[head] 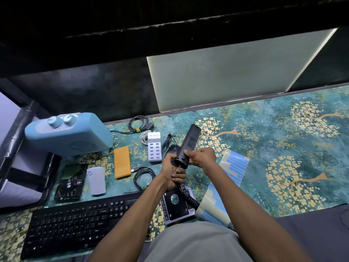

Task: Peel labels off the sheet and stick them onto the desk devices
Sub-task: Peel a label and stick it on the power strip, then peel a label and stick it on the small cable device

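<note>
Above the desk, 2 hands hold 1 black telephone handset (pixel 187 146): the left hand (pixel 173 173) is clenched around its coiled cord (pixel 189 198) below, the right hand (pixel 203 157) pinches its lower end. 1 label sheet (pixel 225 184) with blue labels lies just right. 1 keyboard (pixel 75 220), 1 blue heater (pixel 69 134), 1 USB charger (pixel 154 146) sit left.

Keyboard (pixel 75 220) partly under left forearm (pixel 132 210)

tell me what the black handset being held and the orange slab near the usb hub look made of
Black handset: seemingly hard moulded plastic, matte to satin, given its smooth rounded shell with only a soft sheen. Orange slab: probably plastic or rubbery casing with a fine textured, non-glossy face; the picture leaves open which.
</note>
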`<state>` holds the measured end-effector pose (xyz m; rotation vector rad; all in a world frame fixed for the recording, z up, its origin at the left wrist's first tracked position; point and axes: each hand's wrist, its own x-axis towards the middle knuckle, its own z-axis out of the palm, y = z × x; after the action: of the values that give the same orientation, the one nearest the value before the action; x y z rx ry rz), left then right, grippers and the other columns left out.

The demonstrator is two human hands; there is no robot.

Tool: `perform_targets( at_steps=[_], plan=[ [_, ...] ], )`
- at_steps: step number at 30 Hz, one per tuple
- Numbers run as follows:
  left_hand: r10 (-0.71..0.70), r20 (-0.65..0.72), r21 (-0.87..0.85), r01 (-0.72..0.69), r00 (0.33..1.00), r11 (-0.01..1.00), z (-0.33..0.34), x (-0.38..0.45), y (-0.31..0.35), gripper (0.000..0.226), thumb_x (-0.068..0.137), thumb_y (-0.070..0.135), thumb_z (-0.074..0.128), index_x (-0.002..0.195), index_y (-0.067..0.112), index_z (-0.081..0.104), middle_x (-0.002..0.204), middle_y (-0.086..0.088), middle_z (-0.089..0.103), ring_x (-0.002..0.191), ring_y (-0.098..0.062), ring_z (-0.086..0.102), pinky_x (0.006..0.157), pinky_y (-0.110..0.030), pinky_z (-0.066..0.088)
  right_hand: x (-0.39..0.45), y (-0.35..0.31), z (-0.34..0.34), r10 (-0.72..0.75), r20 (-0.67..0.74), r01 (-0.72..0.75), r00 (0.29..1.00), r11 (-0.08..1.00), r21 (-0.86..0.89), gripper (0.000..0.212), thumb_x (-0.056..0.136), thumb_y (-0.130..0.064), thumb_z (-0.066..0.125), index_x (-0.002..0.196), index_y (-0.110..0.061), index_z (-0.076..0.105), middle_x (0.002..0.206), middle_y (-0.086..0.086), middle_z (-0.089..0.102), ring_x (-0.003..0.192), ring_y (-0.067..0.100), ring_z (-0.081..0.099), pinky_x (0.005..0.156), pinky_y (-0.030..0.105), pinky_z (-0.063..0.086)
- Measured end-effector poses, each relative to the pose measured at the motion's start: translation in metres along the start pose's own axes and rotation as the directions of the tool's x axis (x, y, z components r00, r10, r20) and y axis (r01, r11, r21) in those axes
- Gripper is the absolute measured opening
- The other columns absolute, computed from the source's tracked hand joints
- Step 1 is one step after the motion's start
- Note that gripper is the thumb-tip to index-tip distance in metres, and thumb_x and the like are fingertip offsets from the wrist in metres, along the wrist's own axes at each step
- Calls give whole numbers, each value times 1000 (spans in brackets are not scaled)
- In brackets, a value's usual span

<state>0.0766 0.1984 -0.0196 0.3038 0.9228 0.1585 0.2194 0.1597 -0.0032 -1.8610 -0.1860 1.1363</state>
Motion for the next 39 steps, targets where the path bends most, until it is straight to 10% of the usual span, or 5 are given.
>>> perform_targets(
  at_steps=[7,13,24,31,39],
  plan=[
    [110,-127,135,-92,986,987,7,10,1,38,90,45,48,73,11,52,50,0,36,32,-8,20,34,-13,15,-4,14,-19,43,55,-48,998,994,99,13,79,7,81,83,1,70,95,26,75,76,31,73,64,32,62],
    [303,-229,418,-188,925,889,46,26,7,21,96,23,60,94,3,62,64,-8,63,45,-17,55,45,-26,50,-9,21,-28,35,88,-40,995,997,64,20,91,11,61,102,1,74,94,20,76,80,28,77,68,35,64],
    [650,-308,951,200,695,236,77,52,-2,75,79,45,82,127,3,43,124,-20,64,112,-40,64,86,-47,54,-25,68,-102,-19,-419,-86,908,969,-230,14,82,-9,76,96,-10,75,102,8,74,89,32,68,74,36,54],
    [766,-201,977,180,611,112,84,40,-42,75,75,55,81,122,8,46,119,-13,61,109,-35,62,80,-45,51,-50,94,-123,184,-488,-280,853,951,-131,30,77,-24,76,60,-15,53,62,7,54,56,27,58,55,31,38],
    [634,17,999,17,773,-47,65,27,-100,25,91,40,62,95,16,64,88,-5,69,86,-31,66,76,-37,52,-58,107,-118,277,-386,-354,880,924,-143,32,67,-23,91,68,-6,63,71,11,70,67,28,73,68,46,65]
  ],
)
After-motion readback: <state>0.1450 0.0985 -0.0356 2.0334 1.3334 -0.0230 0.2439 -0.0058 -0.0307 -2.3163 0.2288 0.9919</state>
